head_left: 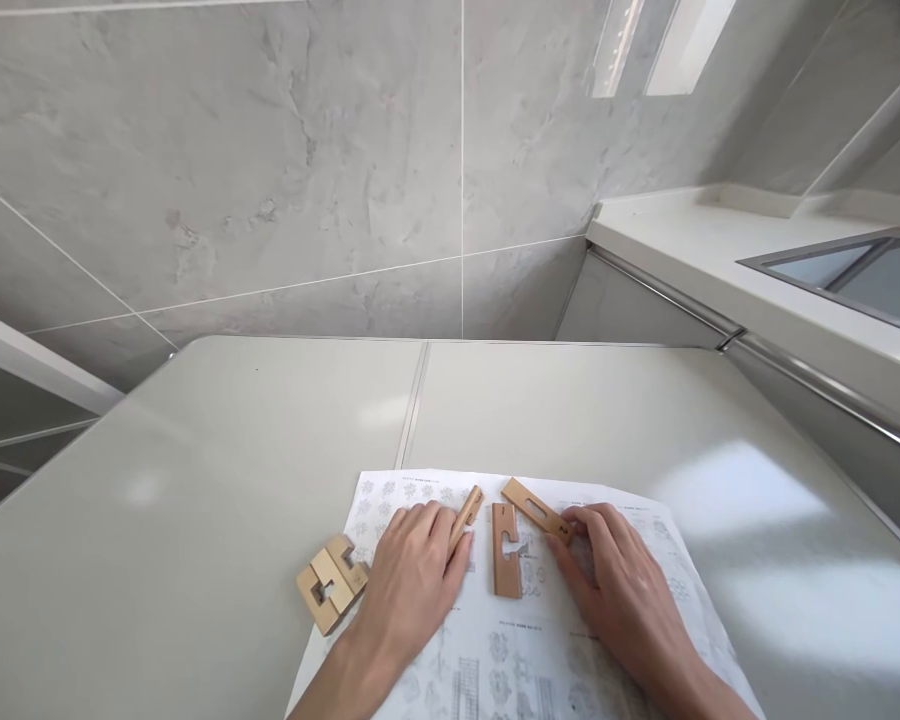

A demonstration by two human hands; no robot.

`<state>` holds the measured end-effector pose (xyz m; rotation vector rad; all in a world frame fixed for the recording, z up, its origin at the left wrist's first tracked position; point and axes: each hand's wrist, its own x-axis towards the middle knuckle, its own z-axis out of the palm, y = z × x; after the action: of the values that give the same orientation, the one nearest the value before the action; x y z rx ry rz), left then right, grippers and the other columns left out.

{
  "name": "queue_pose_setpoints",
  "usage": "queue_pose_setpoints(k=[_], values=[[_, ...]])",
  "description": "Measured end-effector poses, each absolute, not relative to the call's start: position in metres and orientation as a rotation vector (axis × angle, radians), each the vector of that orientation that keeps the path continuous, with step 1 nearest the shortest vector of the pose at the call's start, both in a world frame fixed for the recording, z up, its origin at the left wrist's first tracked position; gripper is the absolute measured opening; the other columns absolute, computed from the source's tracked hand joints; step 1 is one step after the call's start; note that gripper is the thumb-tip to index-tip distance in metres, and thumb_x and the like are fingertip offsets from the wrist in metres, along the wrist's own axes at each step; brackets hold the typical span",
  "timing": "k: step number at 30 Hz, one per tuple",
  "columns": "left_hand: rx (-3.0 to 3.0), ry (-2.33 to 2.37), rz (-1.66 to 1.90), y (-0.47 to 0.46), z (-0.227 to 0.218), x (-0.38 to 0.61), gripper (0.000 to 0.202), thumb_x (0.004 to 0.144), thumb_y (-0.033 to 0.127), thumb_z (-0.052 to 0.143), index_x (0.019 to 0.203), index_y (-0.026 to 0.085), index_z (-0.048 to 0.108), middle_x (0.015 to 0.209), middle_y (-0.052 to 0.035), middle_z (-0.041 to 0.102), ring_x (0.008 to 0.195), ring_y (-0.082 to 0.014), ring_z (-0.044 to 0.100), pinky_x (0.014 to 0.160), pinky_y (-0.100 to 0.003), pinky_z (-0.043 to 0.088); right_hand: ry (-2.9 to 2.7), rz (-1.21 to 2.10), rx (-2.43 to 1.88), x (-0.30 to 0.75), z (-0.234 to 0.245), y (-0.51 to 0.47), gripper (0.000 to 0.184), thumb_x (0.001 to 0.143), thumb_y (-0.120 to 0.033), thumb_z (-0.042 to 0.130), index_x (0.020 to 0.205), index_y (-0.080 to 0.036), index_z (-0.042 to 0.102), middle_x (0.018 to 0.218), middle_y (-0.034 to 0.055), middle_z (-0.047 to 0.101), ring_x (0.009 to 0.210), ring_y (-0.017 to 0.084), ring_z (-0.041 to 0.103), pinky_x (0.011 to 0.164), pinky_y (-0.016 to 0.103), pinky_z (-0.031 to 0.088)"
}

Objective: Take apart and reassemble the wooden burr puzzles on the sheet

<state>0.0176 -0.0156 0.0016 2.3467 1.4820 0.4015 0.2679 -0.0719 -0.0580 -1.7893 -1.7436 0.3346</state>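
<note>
My left hand (416,575) is closed on a narrow notched wooden puzzle piece (465,520), held between thumb and fingers over the printed sheet. My right hand (619,570) pinches the near end of a slotted wooden puzzle piece (534,508) marked 2, which slants up to the left. Between the hands a third notched piece (502,565), marked 1, lies flat on the paper. Left of my left hand sits a block of fitted wooden pieces (331,585) with a small gap in its middle, partly on the sheet's edge.
The printed instruction sheet (487,640) with small diagrams lies on a pale folding table (217,480) with a seam (414,400). A grey tiled wall (270,150) stands behind. To the right is a white counter (667,230) with a metal-rimmed sink (855,265).
</note>
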Motion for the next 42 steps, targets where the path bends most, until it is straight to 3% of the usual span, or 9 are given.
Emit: queue_pose_setpoints(k=[4,7,10,13,19,28,42], values=[[1.988,1.425,0.438,-0.020,0.008,0.018,0.034,0.115,0.044,0.038,0.086,0.026,0.040,0.066,0.0056,0.045,0.055,-0.0168,0.038,0.057,-0.031,0.029,-1.685,0.405,-1.821,0.269,-0.054,-0.071,0.018,0.109,-0.046,0.053,0.113,-0.029,0.057,0.109,0.0074,0.067,0.097,0.031,0.070,0.081,0.046,0.057],[1.622,1.209,0.450,-0.025,0.016,0.021,0.043,0.116,0.058,0.035,0.086,0.027,0.036,0.066,0.0083,0.031,0.055,-0.0143,0.025,0.054,-0.029,0.024,-1.681,0.464,-1.802,0.269,-0.049,-0.070,0.016,0.111,-0.042,0.048,0.107,-0.030,0.057,0.105,0.0060,0.067,0.089,0.029,0.069,0.077,0.044,0.056],[1.419,1.002,0.458,-0.029,0.019,0.025,0.046,0.114,0.065,0.036,0.092,0.025,0.044,0.074,0.0065,0.035,0.061,-0.0139,0.026,0.057,-0.029,0.027,-1.698,0.480,-1.758,0.271,-0.043,-0.069,0.020,0.113,-0.040,0.045,0.104,-0.030,0.061,0.101,0.0048,0.067,0.086,0.028,0.068,0.076,0.043,0.054],[1.258,0.885,0.455,-0.029,0.018,0.026,0.050,0.112,0.069,0.039,0.105,0.022,0.054,0.078,0.0054,0.036,0.064,-0.0138,0.027,0.060,-0.030,0.027,-1.652,0.507,-1.748,0.273,-0.037,-0.069,0.023,0.113,-0.040,0.046,0.097,-0.030,0.060,0.090,0.0024,0.065,0.072,0.024,0.063,0.065,0.037,0.051],[1.105,0.803,0.397,-0.028,0.014,0.023,0.048,0.113,0.065,0.044,0.115,0.019,0.058,0.081,0.0044,0.038,0.065,-0.0126,0.025,0.060,-0.030,0.024,-1.523,0.576,-1.609,0.272,-0.027,-0.074,0.029,0.110,-0.042,0.056,0.086,-0.027,0.056,0.074,-0.0027,0.056,0.058,0.018,0.052,0.050,0.029,0.042],[1.220,0.793,0.322,-0.031,0.016,0.027,0.045,0.115,0.061,0.041,0.114,0.019,0.058,0.080,0.0042,0.041,0.068,-0.0138,0.031,0.064,-0.030,0.032,-1.581,0.537,-1.412,0.259,-0.019,-0.081,0.026,0.112,-0.026,0.055,0.086,-0.026,0.053,0.072,-0.0053,0.052,0.056,0.014,0.047,0.051,0.026,0.039],[1.283,0.827,0.317,-0.032,0.016,0.028,0.043,0.115,0.058,0.040,0.116,0.019,0.059,0.079,0.0044,0.042,0.067,-0.0143,0.033,0.063,-0.029,0.035,-1.720,0.327,-1.370,0.262,-0.025,-0.080,0.017,0.110,-0.018,0.058,0.095,-0.026,0.054,0.078,-0.0037,0.052,0.059,0.014,0.050,0.052,0.026,0.041]])
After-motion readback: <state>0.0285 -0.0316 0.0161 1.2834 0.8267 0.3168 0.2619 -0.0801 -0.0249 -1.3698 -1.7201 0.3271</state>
